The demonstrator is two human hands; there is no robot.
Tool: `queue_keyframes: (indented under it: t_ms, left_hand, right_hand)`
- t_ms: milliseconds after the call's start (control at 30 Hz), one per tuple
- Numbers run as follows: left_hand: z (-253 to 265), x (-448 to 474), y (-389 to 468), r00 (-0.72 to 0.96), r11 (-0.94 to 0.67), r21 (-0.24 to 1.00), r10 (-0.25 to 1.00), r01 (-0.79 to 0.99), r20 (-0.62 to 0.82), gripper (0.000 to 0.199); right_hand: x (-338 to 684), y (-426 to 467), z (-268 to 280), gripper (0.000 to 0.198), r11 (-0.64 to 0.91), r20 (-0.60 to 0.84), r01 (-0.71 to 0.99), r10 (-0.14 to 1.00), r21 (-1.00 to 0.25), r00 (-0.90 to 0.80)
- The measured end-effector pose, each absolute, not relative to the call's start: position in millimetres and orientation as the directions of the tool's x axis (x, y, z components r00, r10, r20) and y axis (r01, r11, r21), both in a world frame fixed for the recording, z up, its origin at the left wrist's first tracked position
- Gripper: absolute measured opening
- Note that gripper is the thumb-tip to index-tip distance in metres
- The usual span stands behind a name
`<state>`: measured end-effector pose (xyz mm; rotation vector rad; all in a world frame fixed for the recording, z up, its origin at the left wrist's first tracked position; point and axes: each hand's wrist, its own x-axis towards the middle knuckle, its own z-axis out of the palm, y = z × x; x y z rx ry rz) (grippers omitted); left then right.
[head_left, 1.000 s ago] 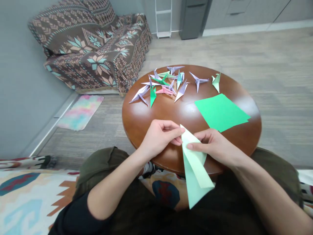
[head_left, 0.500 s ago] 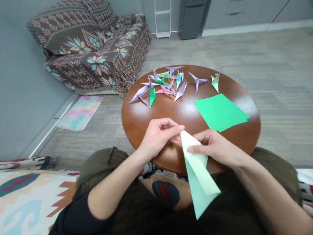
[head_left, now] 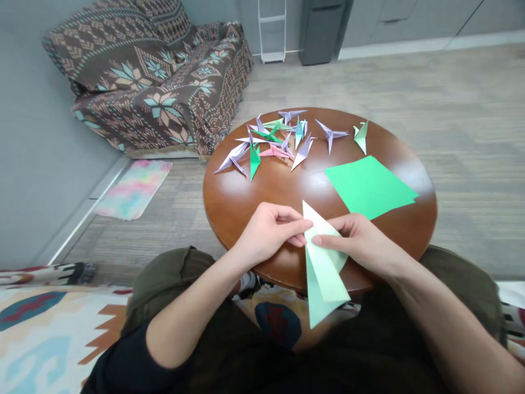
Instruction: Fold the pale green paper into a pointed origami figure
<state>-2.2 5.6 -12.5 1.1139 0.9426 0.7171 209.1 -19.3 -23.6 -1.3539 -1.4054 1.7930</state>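
A pale green sheet of origami paper [head_left: 324, 268], partly folded into a long pointed shape, is held between both hands over the near edge of the table. My left hand [head_left: 273, 232] pinches its left edge between thumb and fingers, a little below the top point. From the right, my right hand [head_left: 355, 241] grips the paper with the thumb on top and the fingers behind, where they are partly hidden. The paper's loose lower flaps stand apart and hang toward my lap.
The round brown table [head_left: 229, 213] carries several folded paper cranes [head_left: 273, 150] at its far left. Another pale green crane [head_left: 361, 137] stands at the far right. Bright green paper sheets [head_left: 369, 186] lie right of my hands. A covered sofa [head_left: 164, 93] stands beyond.
The pale green paper has shifted up and swung more upright, its lower end moving left. My left fingers have slid from its top point down along the left edge.
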Motion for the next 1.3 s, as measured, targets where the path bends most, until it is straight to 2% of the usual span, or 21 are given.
queue_keyframes:
  t_ms: [567, 933, 1300]
  left_hand:
    - [-14, -4, 9, 0.5, 0.265, 0.964, 0.835, 0.002, -0.23, 0.024]
    - [-14, 3, 1, 0.413, 0.274, 0.961, 0.871, 0.037, -0.264, 0.02]
    - [-16, -3, 11, 0.311, 0.245, 0.959, 0.931, -0.14, -0.192, 0.019]
  right_hand:
    - [209, -18, -25, 0.041, -0.361, -0.405, 0.184, 0.834, -0.914, -0.374]
    - [209, -18, -24, 0.037, -0.341, -0.403, 0.218, 0.824, -0.914, -0.399]
    - [212, -19, -22, 0.035, -0.353, -0.452, 0.287, 0.763, -0.891, -0.462]
